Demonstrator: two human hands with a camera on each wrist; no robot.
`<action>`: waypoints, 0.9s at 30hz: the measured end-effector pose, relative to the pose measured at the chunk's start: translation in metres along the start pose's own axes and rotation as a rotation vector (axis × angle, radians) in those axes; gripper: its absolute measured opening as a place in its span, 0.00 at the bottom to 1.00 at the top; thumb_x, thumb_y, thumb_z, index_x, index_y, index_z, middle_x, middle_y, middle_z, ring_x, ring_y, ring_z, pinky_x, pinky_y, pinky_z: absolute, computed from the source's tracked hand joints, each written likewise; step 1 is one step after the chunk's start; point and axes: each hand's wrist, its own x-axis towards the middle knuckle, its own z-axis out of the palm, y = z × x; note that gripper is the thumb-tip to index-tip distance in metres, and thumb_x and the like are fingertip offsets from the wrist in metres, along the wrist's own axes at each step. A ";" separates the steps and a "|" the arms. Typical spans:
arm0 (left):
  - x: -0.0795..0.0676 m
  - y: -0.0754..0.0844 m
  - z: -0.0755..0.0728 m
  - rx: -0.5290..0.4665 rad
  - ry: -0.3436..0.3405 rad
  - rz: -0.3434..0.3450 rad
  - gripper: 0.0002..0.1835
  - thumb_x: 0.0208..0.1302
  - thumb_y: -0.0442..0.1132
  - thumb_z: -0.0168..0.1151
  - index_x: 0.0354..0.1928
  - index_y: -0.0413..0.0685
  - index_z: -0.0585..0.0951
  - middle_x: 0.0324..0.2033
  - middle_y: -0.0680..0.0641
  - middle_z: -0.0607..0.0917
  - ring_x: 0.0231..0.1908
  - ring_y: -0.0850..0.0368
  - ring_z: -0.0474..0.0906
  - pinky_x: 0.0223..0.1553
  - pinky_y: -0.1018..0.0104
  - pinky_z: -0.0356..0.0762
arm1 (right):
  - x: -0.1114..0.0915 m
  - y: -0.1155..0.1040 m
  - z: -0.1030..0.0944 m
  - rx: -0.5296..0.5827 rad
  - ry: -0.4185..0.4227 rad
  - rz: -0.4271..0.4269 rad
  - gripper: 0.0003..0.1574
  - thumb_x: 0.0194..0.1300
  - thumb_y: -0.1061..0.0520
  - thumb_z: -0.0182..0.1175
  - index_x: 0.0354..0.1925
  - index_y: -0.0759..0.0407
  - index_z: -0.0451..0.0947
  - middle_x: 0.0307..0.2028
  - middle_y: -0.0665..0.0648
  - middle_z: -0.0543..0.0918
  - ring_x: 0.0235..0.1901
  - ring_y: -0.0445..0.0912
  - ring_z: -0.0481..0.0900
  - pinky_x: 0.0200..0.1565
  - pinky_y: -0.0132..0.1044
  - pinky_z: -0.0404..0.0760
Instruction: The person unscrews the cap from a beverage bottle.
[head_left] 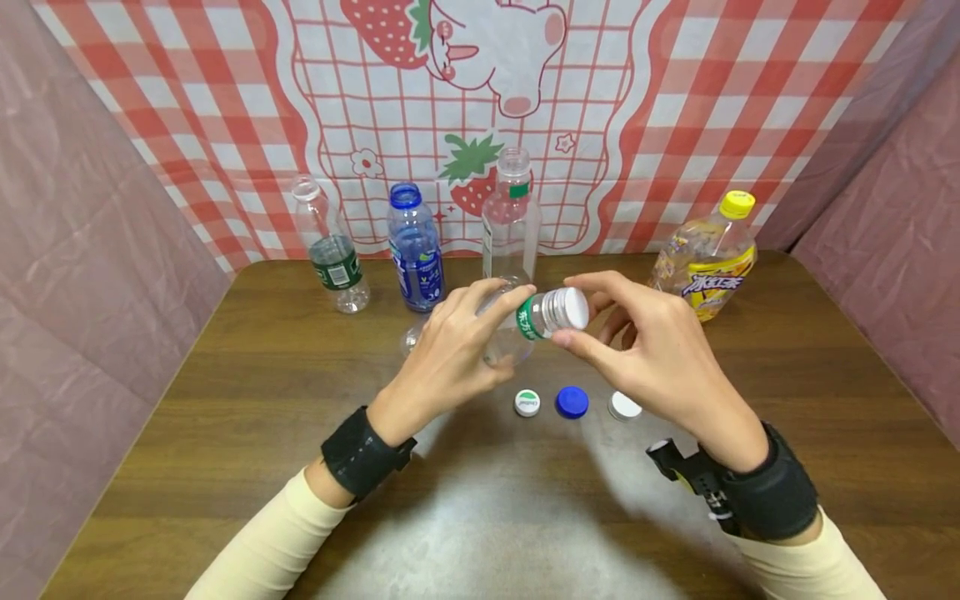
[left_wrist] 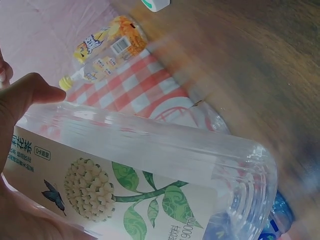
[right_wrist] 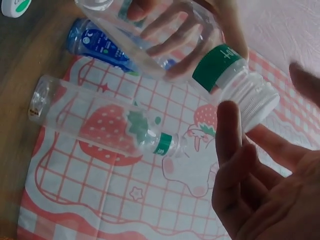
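Note:
In the head view my left hand (head_left: pixel 457 342) grips a large clear bottle (head_left: pixel 510 340), tilted with its neck to the right. A white cap (head_left: pixel 576 308) sits on the neck, above a green band. The left wrist view shows the bottle's flower-printed label (left_wrist: pixel 145 192). My right hand (head_left: pixel 652 342) is around the cap with thumb and forefinger spread. In the right wrist view one finger of the right hand (right_wrist: pixel 270 185) stands apart from the cap (right_wrist: pixel 262 110); another fingertip is close beside it, and contact is hard to tell.
Along the back stand an uncapped green-label bottle (head_left: pixel 337 262), an uncapped blue bottle (head_left: pixel 416 254), an uncapped tall clear bottle (head_left: pixel 512 229) and a yellow-capped bottle (head_left: pixel 705 258). A white-and-green cap (head_left: pixel 527 403), a blue cap (head_left: pixel 572 402) and a white cap (head_left: pixel 624 406) lie on the table (head_left: pixel 247 467).

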 end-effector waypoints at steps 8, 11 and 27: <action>-0.001 0.000 0.001 0.024 0.010 0.018 0.49 0.47 0.43 0.79 0.74 0.61 0.68 0.66 0.41 0.77 0.60 0.41 0.77 0.54 0.44 0.81 | 0.000 -0.003 0.002 -0.025 0.060 0.147 0.22 0.59 0.47 0.77 0.47 0.55 0.83 0.28 0.48 0.87 0.24 0.34 0.81 0.28 0.23 0.73; 0.000 0.000 0.001 0.031 0.013 0.020 0.49 0.47 0.43 0.79 0.74 0.62 0.68 0.66 0.41 0.77 0.60 0.41 0.77 0.54 0.44 0.82 | -0.001 -0.003 0.001 -0.061 0.082 0.204 0.18 0.57 0.42 0.77 0.36 0.52 0.84 0.24 0.46 0.86 0.23 0.33 0.79 0.27 0.25 0.71; 0.000 -0.001 -0.001 0.050 0.000 0.010 0.49 0.47 0.42 0.79 0.74 0.62 0.68 0.66 0.41 0.77 0.60 0.40 0.77 0.56 0.43 0.81 | 0.001 0.001 -0.002 -0.034 0.010 -0.009 0.22 0.56 0.56 0.78 0.50 0.57 0.86 0.32 0.49 0.88 0.24 0.35 0.80 0.28 0.21 0.75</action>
